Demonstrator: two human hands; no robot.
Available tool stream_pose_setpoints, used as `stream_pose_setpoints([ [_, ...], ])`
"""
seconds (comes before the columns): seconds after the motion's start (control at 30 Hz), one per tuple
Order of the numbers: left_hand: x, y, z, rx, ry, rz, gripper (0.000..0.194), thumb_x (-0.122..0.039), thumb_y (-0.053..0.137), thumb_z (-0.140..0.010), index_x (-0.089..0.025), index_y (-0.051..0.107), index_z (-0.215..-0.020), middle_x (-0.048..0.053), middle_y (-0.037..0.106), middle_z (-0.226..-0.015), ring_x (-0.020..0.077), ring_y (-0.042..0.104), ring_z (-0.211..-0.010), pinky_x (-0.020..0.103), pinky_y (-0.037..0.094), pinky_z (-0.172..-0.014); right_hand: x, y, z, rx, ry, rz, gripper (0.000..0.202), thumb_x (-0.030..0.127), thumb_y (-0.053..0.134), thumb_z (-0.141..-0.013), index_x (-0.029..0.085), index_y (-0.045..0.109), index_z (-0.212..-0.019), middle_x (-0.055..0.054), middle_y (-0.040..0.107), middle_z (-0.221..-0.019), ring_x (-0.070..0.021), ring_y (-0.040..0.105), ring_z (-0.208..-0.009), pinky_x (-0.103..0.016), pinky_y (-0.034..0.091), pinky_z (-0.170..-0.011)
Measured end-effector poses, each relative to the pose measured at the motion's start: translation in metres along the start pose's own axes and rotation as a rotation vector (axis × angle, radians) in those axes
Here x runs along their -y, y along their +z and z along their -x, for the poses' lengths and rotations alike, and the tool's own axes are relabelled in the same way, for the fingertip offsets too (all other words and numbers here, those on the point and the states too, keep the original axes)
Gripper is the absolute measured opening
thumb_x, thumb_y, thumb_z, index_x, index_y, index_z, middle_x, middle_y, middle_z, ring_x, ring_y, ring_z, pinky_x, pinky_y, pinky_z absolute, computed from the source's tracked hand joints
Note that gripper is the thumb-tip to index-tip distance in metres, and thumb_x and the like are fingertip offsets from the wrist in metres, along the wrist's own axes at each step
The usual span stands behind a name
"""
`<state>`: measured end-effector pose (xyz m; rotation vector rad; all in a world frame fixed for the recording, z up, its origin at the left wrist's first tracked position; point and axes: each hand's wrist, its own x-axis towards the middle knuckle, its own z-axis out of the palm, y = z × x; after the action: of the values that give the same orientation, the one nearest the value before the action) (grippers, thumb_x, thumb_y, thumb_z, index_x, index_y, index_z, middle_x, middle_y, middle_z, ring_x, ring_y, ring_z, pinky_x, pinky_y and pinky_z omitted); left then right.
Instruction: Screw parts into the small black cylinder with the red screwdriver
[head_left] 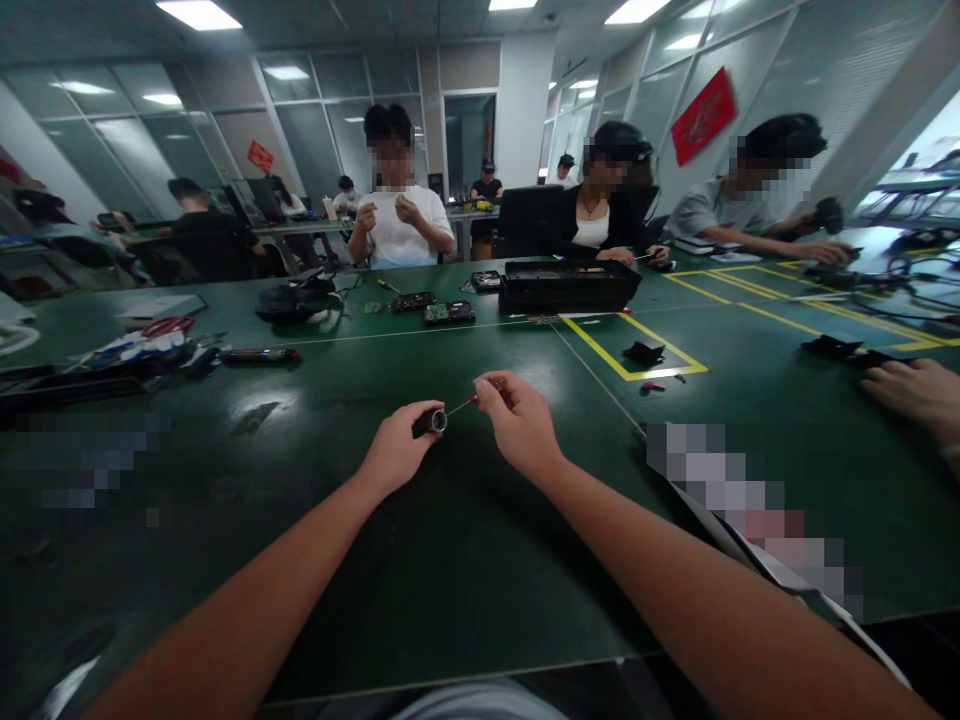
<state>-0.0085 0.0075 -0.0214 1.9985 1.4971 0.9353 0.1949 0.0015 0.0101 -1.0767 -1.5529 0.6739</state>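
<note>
My left hand (401, 448) is closed around a short black cylinder (435, 421), whose round, metal-rimmed end faces me. Fingers pinched together, my right hand (521, 420) holds a thin screwdriver (460, 405) with a red part by the fingertips. The screwdriver's slim shaft slants toward the cylinder's rim; whether it touches cannot be made out. Both hands are just above the green table (450, 560). Most of the cylinder's body is hidden inside my left hand.
A black box (568, 287) stands ahead, beside circuit boards (450, 313). Black pieces (643, 352) lie within yellow tape. At left are a dark pen-shaped tool (260, 356) and piled cables (161, 335). Another person's hand (915, 395) rests at right. Several people sit around.
</note>
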Motion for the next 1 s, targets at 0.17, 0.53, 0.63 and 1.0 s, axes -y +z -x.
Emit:
stream_pose_setpoints([
  [0.17,0.000,0.000,-0.001,-0.014,0.017,0.016,0.039,-0.016,0.070,-0.085,-0.026,0.069,-0.123,0.004,0.068,-0.124,0.0237,0.061,-0.116,0.042,0.045,-0.109,-0.006,0.002,-0.001,0.021,0.003,-0.037,0.023,0.041,0.055,-0.095,0.022,0.068,-0.096,-0.003,0.071,-0.084,-0.0188,0.068,-0.077,-0.033,0.052,-0.072],
  [0.53,0.004,0.000,-0.001,0.009,0.030,0.014,0.042,-0.019,0.068,-0.087,-0.034,0.067,-0.127,0.002,0.067,-0.126,0.0242,0.059,-0.119,0.043,0.044,-0.109,-0.011,0.002,-0.003,-0.013,0.049,-0.081,0.022,0.041,0.056,-0.094,0.022,0.064,-0.103,-0.005,0.073,-0.089,-0.0205,0.070,-0.083,-0.036,0.054,-0.076],
  [0.63,0.003,0.000,-0.001,0.005,0.030,0.017,0.043,-0.019,0.069,-0.087,-0.033,0.067,-0.127,0.002,0.067,-0.125,0.0242,0.060,-0.117,0.043,0.044,-0.108,-0.010,0.002,-0.003,-0.034,0.053,-0.069,0.022,0.041,0.055,-0.095,0.022,0.064,-0.101,-0.005,0.073,-0.090,-0.0201,0.070,-0.082,-0.035,0.053,-0.075],
  [1.0,0.004,0.000,-0.003,-0.027,-0.028,0.065,0.038,-0.017,0.072,-0.084,-0.026,0.068,-0.121,0.004,0.069,-0.120,0.0238,0.063,-0.112,0.041,0.048,-0.104,-0.002,-0.006,-0.005,0.008,0.111,0.228,0.054,0.062,0.054,-0.093,0.023,0.053,-0.055,0.003,0.047,-0.051,-0.0137,0.044,-0.050,-0.031,0.031,-0.053],
])
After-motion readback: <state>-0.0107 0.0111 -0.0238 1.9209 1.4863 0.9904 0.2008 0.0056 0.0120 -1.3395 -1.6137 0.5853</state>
